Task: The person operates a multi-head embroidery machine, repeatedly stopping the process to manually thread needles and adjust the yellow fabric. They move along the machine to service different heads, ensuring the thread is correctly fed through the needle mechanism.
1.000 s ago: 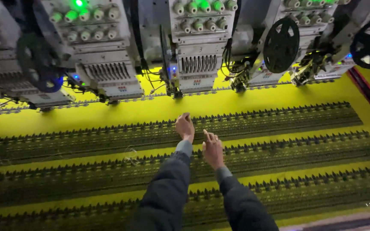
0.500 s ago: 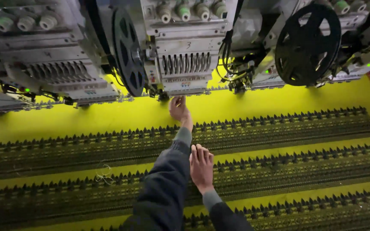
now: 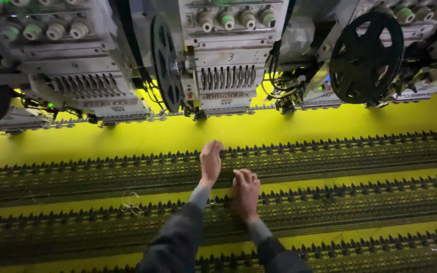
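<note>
A yellow fabric [image 3: 178, 134] is stretched flat under a row of embroidery machine heads, and dark embroidered bands with pointed edges [image 3: 330, 151] run across it. My left hand [image 3: 211, 161] lies palm down on the upper band, fingertips bent at the band's far edge. My right hand [image 3: 246, 194] rests just below and to the right, knuckles up and fingers curled in, between the upper and second bands. Nothing shows in either hand. Both sleeves are dark grey.
The middle machine head [image 3: 228, 76] with its needle row hangs just beyond my hands, with others to the left [image 3: 84, 91] and right. Black reels [image 3: 365, 58] [image 3: 165, 63] stand between the heads. A loose pale thread [image 3: 130, 202] lies on the fabric to the left.
My left hand has drawn back from under the machine head to the upper band. My right hand has moved up beside it. The view has shifted closer to the heads.
</note>
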